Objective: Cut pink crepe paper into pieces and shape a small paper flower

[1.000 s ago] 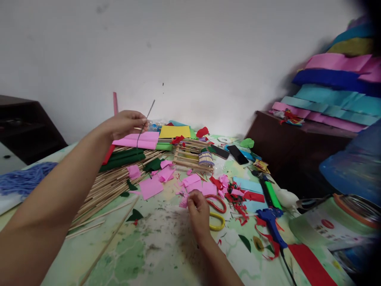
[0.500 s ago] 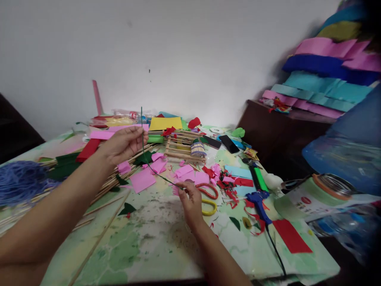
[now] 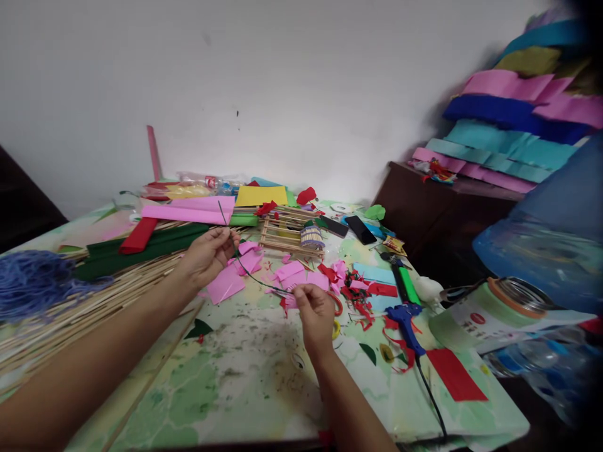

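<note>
My left hand (image 3: pixel 207 254) pinches the upper part of a thin dark green wire (image 3: pixel 254 279) above the table. The wire curves down and to the right into my right hand (image 3: pixel 315 312), which is closed on its lower end together with a small pink paper piece (image 3: pixel 288 302). Pink paper squares (image 3: pixel 225 284) lie under and between my hands. Red-and-yellow scissors (image 3: pixel 336 309) lie partly hidden behind my right hand.
A bundle of wooden sticks (image 3: pixel 85 301) and green crepe rolls (image 3: pixel 141 246) lie left. A blue glue gun (image 3: pixel 404 317) with its cord lies right, near a red strip (image 3: pixel 455 373). A stick frame (image 3: pixel 287 235), phones (image 3: pixel 360 229) and blue yarn (image 3: pixel 28 282) are around.
My left hand has come down from head height to just above the table, bringing the wire with it. My right hand has taken the wire's lower end. The view swung right.
</note>
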A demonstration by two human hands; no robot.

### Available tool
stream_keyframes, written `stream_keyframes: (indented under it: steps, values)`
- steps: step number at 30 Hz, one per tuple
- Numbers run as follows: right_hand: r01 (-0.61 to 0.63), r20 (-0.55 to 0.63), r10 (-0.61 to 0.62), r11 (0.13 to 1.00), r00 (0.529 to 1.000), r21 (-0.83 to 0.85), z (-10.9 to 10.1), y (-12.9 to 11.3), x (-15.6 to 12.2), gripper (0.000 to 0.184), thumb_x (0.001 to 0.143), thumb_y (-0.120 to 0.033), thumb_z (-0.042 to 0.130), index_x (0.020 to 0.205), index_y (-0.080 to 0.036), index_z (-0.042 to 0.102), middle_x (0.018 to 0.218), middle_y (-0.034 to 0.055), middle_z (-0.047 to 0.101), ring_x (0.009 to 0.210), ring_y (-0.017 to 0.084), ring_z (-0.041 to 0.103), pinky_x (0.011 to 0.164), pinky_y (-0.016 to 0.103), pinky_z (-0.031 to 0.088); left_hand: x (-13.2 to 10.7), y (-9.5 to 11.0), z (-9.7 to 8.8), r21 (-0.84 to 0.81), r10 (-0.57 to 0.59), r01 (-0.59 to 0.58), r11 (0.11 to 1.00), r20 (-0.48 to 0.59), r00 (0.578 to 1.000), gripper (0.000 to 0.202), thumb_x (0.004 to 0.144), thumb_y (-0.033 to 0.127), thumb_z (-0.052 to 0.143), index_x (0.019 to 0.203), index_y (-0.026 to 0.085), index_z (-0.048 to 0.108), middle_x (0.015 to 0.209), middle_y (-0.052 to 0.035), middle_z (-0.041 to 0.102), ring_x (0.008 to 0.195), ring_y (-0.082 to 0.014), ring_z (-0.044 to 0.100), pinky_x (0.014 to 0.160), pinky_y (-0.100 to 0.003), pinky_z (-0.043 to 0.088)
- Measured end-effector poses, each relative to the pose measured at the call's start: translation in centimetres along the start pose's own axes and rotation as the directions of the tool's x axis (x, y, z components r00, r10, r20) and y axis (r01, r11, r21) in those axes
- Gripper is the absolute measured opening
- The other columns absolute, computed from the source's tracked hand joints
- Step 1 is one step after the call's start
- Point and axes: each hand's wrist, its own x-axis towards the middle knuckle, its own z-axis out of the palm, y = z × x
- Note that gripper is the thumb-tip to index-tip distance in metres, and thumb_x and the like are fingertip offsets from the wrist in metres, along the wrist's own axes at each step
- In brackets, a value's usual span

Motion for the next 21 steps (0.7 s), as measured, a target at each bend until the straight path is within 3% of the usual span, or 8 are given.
stream_keyframes:
  steps: [4, 9, 12, 15, 18, 21]
  values:
    - [-0.035, -0.031, 0.032, 0.993, 0.999, -0.114, 0.2, 0.3, 0.2, 0.016, 0.073, -0.030, 0.063, 0.074, -0.015, 0.067, 0.068, 0.0028, 0.064, 0.063, 0.014, 0.054, 0.062, 0.026, 0.045, -0.2, -0.1, -0.3, -0.008, 0.005, -0.005, 1.000, -0.001, 1.000, 0.026, 0.087, 0.005, 0.044, 0.069, 0.012, 0.061, 0.064, -0.0020, 0.062, 0.058, -0.0062, 0.059, 0.058, -0.012, 0.051]
    - [-0.045, -0.054, 0.038, 0.992, 0.998, -0.121, 0.1, 0.3, 0.6, 0.015, 0.074, -0.029, 0.062, 0.074, -0.015, 0.067, 0.068, 0.0033, 0.065, 0.064, 0.014, 0.056, 0.062, 0.027, 0.046, -0.9, -0.4, -0.6, 0.045, -0.015, 0.017, 0.999, -0.030, 0.999, 0.022, 0.086, 0.008, 0.047, 0.069, 0.016, 0.060, 0.068, -0.0011, 0.062, 0.063, -0.0070, 0.060, 0.064, -0.014, 0.052]
    - [-0.024, -0.018, 0.021, 0.986, 1.000, -0.163, -0.3, -0.3, 1.1, 0.015, 0.075, -0.030, 0.062, 0.075, -0.016, 0.068, 0.071, 0.0034, 0.066, 0.067, 0.015, 0.058, 0.064, 0.027, 0.047, -1.3, -0.5, -1.4, 0.110, -0.004, 0.011, 0.994, -0.061, 0.998, 0.015, 0.082, 0.011, 0.055, 0.069, 0.016, 0.061, 0.071, -0.0015, 0.062, 0.066, -0.0094, 0.062, 0.067, -0.019, 0.053]
    - [0.007, 0.056, 0.006, 0.974, 0.998, -0.224, -1.1, -1.5, 1.8, 0.013, 0.074, -0.028, 0.062, 0.073, -0.016, 0.068, 0.069, 0.0023, 0.066, 0.066, 0.015, 0.058, 0.063, 0.026, 0.046, -1.7, -0.1, -3.0, 0.261, -0.018, 0.021, 0.965, -0.015, 1.000, 0.007, 0.076, 0.022, 0.064, 0.072, 0.017, 0.062, 0.072, -0.0015, 0.062, 0.066, -0.0114, 0.061, 0.066, -0.022, 0.052]
    - [0.064, 0.099, -0.040, 0.963, 0.994, -0.261, -2.3, -3.2, 2.6, 0.014, 0.074, -0.029, 0.063, 0.072, -0.017, 0.068, 0.068, 0.0020, 0.065, 0.065, 0.015, 0.058, 0.062, 0.026, 0.045, -1.9, 0.4, -5.0, 0.529, -0.041, -0.022, 0.848, 0.108, 0.993, 0.024, 0.077, 0.041, 0.061, 0.074, 0.017, 0.062, 0.073, -0.0031, 0.063, 0.068, -0.0150, 0.060, 0.066, -0.026, 0.050]
    - [0.109, 0.079, -0.093, 0.965, 0.993, -0.239, -3.4, -5.4, 3.8, 0.016, 0.074, -0.032, 0.065, 0.074, -0.016, 0.069, 0.069, 0.0030, 0.066, 0.065, 0.015, 0.059, 0.062, 0.026, 0.046, -1.6, 0.1, -6.2, 0.773, -0.063, -0.136, 0.620, 0.222, 0.973, 0.037, 0.082, 0.051, 0.047, 0.079, 0.018, 0.063, 0.077, -0.0060, 0.065, 0.073, -0.0195, 0.061, 0.066, -0.029, 0.049]
